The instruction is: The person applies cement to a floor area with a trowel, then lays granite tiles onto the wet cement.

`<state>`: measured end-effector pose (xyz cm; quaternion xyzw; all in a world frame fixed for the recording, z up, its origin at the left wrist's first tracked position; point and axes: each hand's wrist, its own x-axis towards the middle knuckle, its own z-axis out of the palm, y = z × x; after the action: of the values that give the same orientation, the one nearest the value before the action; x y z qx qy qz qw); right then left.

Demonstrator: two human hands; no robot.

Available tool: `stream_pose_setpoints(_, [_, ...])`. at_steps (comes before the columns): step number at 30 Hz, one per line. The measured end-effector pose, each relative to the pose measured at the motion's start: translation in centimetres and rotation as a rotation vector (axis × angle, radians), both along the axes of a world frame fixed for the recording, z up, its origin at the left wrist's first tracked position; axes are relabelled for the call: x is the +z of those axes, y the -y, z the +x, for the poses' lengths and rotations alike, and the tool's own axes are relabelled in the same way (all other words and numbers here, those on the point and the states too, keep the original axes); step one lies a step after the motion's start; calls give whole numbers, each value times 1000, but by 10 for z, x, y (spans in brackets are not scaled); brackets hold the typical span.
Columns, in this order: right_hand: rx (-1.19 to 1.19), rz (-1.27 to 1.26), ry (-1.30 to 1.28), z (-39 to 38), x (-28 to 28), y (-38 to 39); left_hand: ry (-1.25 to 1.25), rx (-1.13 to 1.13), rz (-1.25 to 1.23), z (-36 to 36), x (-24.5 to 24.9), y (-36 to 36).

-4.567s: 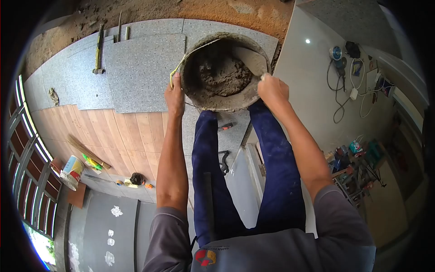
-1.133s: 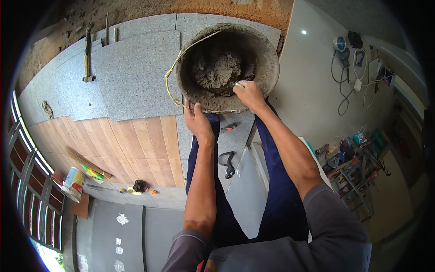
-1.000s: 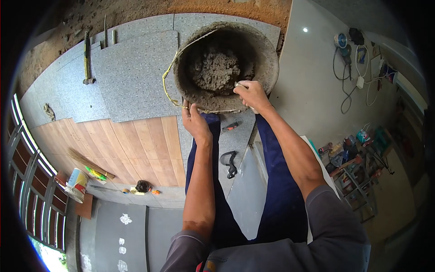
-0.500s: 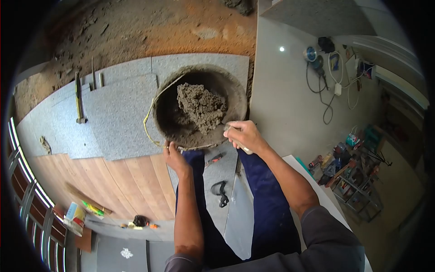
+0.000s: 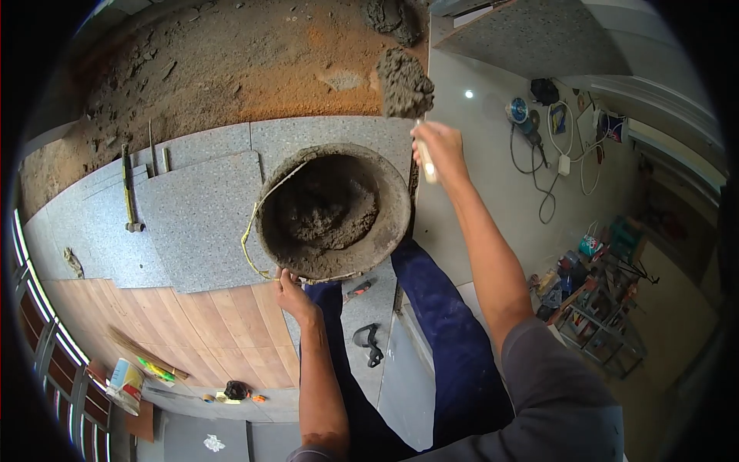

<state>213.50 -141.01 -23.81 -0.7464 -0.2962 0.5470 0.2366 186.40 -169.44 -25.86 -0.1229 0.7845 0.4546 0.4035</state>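
Now the mortar is up and out of the bucket

Broadly, bare ground (image 5: 223, 77) stretches across the far side, with grey tiles (image 5: 200, 215) between it and me. In front of my legs, seen over those tiles, is the bucket (image 5: 396, 208), its mouth towards me and some mortar (image 5: 339, 227) left inside.

What has just changed is the big lump (image 5: 404, 85): half a second ago it sat within the rim, and now it is raised clear, beyond the bucket and against the ground's right-hand edge. So the scooping of this load is done, and I judge that it needs a level wrist, since it bulges and could slide off.

My right hand (image 5: 443, 150) is wrapped firmly round the handle of the trowel (image 5: 428, 165); the load hides its blade. My left hand (image 5: 292, 299) grasps the bucket's near rim, beside the thin bail (image 5: 248, 237).
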Motion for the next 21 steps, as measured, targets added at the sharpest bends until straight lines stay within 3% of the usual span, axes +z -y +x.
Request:
stream_pose_setpoints(1, [-19,25,26,3,-24,-17,8,18,-28,0,1,-2])
stream_pose_setpoints(5, [198,-44,606,-2,-106,-99,19,23,-42,1,0,-1])
stream_pose_setpoints(7, [369,-172,850,-14,-123,-125,33,34,-44,1,1,-2])
stream_pose_setpoints(10, [412,-146,988,-27,-118,-130,29,-17,-56,0,3,-1])
stream_pose_setpoints(14, [486,-68,1008,-9,-82,-97,34,33,-54,5,3,-4])
stream_pose_setpoints(16, [511,100,1013,-9,-31,-62,28,93,-90,7,9,-13])
stream_pose_setpoints(18, [570,217,923,-12,25,-18,61,-6,-73,2,0,-1])
stream_pose_setpoints(21, [586,258,783,-34,112,54,42,41,-61,-1,-2,-1])
